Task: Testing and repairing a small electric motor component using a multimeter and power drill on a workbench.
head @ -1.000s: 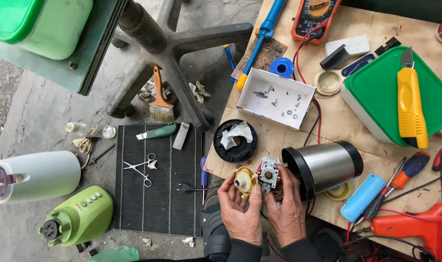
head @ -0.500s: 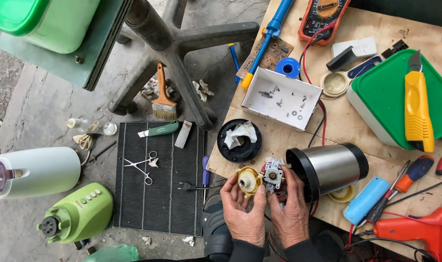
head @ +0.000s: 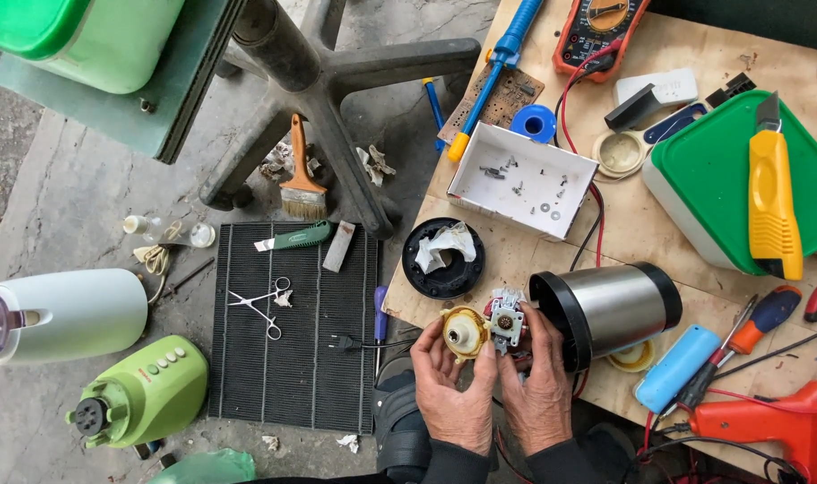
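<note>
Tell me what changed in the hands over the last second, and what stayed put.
Little changed. The left hand still holds the yellow round part and the right hand still holds the small white motor piece; the two parts have come slightly closer together, now nearly touching. Nothing was picked up or let go. The steel cylinder, the white tray of screws and the black cap lie as before.

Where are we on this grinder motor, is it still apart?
Still apart. Done: the steel housing lies empty on its side, and screws sit in the white tray. In hand: the left hand holds a yellow round part, the right hand the small motor piece. Left: nothing is back inside the housing.
</note>
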